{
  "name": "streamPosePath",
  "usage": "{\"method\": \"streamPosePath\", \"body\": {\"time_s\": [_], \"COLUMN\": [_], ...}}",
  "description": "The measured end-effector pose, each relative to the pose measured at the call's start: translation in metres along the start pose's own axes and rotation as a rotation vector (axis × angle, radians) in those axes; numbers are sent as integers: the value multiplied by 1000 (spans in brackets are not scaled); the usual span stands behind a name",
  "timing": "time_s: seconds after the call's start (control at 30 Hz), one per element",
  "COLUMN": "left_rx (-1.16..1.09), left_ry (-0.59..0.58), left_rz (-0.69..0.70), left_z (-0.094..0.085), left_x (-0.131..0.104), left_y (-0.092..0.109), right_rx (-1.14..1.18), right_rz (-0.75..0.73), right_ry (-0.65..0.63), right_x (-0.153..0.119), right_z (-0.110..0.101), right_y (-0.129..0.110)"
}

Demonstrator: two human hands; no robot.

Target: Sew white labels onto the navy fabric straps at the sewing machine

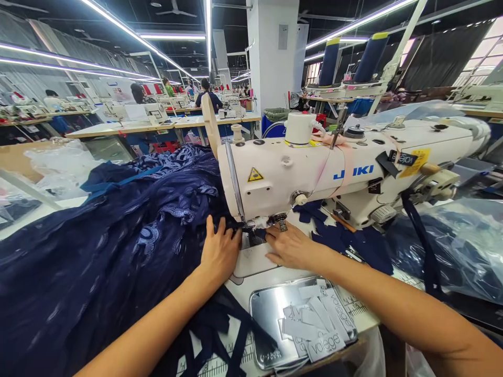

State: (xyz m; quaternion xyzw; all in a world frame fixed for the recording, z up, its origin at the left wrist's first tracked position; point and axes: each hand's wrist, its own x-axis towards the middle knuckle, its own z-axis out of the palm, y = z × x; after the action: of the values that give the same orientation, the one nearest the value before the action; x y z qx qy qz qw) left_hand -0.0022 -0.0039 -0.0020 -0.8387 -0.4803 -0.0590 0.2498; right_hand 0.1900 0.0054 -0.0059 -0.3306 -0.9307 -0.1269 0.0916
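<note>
My left hand (220,250) lies at the edge of a large heap of navy fabric (118,251) with pale blue embroidery, left of the needle area. Its fingers are stretched and apart, with the tips resting on the fabric. Across the needle area, my right hand (293,246) is bent in close under the head of a white JUKI sewing machine (271,173). Its fingertips meet dark cloth by the presser foot (255,236); what they pinch is partly hidden. The thumb sits lower, over the pale machine bed (253,262).
In front is a shiny metal tray (261,314) with printed labels (314,324). Navy strips (220,324) lie left of it, and navy scraps (353,243) behind my right forearm. Plastic-wrapped cloth (463,246) is at right. Thread cones (329,63) and people at other machines stand beyond.
</note>
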Motion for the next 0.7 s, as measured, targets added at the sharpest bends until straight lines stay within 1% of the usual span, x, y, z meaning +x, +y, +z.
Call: {"method": "streamPosePath", "body": {"time_s": [0.1, 0.23, 0.33, 0.53, 0.7], "left_rx": [-51, -110, -126, -139, -138], "left_ry": [-11, -23, -19, -15, -17], "left_rz": [43, 69, 73, 63, 62], "left_z": [6, 11, 12, 13, 15], "left_x": [8, 12, 11, 11, 13], "left_y": [-7, -13, -14, -14, -14], "right_rx": [10, -23, -24, -6, -24], "right_rz": [-63, -159, -144, -122, -103], "right_ry": [-55, -9, -15, -68, -83], "right_x": [-7, -9, -6, -4, -1], "right_z": [-2, 10, 15, 11, 10], "right_y": [1, 9, 12, 6, 0]}}
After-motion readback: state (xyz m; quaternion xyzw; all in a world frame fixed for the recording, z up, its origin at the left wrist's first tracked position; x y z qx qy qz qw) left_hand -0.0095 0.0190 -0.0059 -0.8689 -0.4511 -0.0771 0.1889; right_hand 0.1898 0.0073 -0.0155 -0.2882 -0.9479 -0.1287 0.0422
